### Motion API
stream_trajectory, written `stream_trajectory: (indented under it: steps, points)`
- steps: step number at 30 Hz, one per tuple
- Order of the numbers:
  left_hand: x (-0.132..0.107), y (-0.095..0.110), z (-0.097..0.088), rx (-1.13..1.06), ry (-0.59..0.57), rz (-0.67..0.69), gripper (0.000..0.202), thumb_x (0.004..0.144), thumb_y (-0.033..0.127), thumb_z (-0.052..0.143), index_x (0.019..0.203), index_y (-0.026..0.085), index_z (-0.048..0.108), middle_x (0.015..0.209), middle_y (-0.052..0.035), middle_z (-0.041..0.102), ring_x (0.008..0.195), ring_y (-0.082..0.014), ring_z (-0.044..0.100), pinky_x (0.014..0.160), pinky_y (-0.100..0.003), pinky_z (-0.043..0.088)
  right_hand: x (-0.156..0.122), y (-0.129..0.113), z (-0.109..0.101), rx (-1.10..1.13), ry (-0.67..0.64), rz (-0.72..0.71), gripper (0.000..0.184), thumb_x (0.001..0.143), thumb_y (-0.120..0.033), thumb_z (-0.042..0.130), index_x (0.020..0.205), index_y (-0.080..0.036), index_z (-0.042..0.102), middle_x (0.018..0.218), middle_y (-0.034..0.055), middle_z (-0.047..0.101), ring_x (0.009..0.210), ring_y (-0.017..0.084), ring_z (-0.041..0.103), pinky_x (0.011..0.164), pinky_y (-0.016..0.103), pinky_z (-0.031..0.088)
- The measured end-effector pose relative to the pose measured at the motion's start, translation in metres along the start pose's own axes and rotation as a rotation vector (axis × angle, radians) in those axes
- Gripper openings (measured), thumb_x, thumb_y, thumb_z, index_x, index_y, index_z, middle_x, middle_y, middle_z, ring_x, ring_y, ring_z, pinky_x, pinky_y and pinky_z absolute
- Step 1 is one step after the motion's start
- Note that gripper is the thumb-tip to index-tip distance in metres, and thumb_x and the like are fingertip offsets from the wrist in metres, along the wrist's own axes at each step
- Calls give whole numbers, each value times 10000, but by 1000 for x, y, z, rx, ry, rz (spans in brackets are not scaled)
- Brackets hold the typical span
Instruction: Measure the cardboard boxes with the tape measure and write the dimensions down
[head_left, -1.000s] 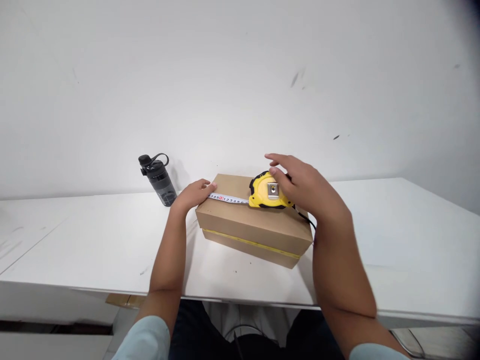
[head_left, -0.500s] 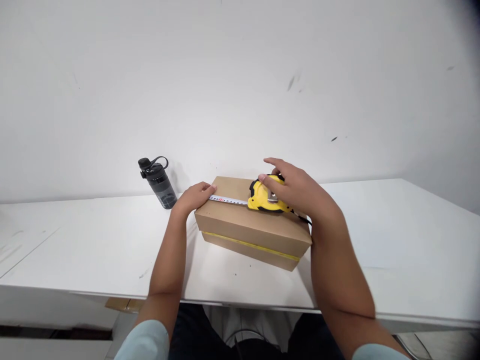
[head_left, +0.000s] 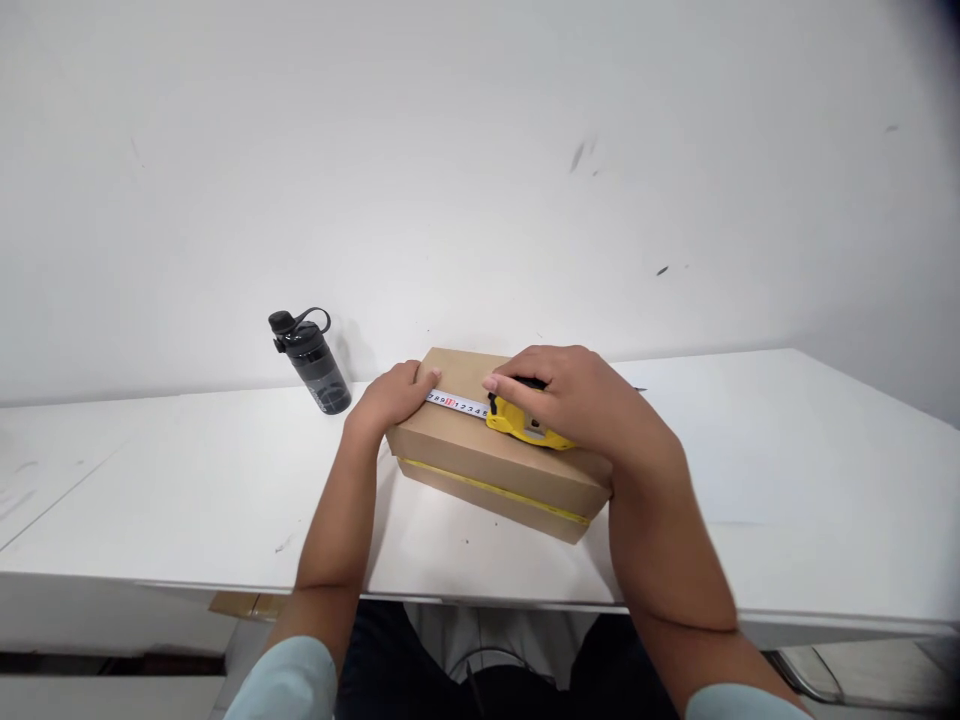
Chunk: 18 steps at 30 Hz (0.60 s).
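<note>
A brown cardboard box lies on the white table, with a thin yellow band along its front side. Across its top runs the white, numbered blade of a tape measure. The tape measure's yellow and black case rests on the right part of the lid. My right hand is closed around that case from above, thumb toward the left. At the box's left edge, my left hand pins the blade's end with its thumb on top; its other fingers are partly hidden behind the edge.
A dark, see-through water bottle with a loop on its cap stands behind and left of the box. The white table meets a white wall at the back. Its front edge runs just above my legs.
My right hand has lowered and closed more fully over the tape measure case, which has tipped and shifted slightly left and nearer. My left hand stays at the box's left edge.
</note>
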<state>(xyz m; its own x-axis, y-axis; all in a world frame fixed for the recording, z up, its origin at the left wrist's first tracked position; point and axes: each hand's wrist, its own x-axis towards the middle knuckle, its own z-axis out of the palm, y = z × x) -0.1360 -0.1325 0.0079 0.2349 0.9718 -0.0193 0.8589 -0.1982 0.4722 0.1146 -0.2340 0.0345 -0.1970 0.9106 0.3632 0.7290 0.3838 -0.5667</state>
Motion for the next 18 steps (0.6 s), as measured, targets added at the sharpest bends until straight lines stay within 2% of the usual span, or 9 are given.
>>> stream_trajectory:
  steps: [4, 11, 18]
  points:
    - [-1, 0, -2, 12, -17, -6, 645, 1021, 733, 397, 1328, 243, 682, 1481, -144, 710, 1277, -391, 689, 1028, -474, 516, 0, 0, -1, -40, 8, -47, 299, 1032, -421, 592, 938, -282, 840, 1087, 18, 830, 1000, 243, 738, 844, 403, 521]
    - [1, 1, -2, 6, -28, -5, 580, 1037, 701, 416, 1280, 240, 670, 1452, -125, 727, 1258, -357, 698, 1030, -447, 510, -3, 3, 1, -125, 48, -138, 298, 1051, -370, 581, 962, -267, 846, 1104, 26, 834, 960, 214, 747, 798, 355, 512]
    - [-2, 2, 0, 13, -24, -47, 638, 1012, 765, 425, 1326, 262, 660, 1463, -104, 738, 1244, -353, 716, 1002, -438, 528, -5, 11, -6, -121, 37, -194, 266, 1046, -393, 626, 938, -273, 836, 1055, 7, 842, 916, 196, 764, 782, 320, 530]
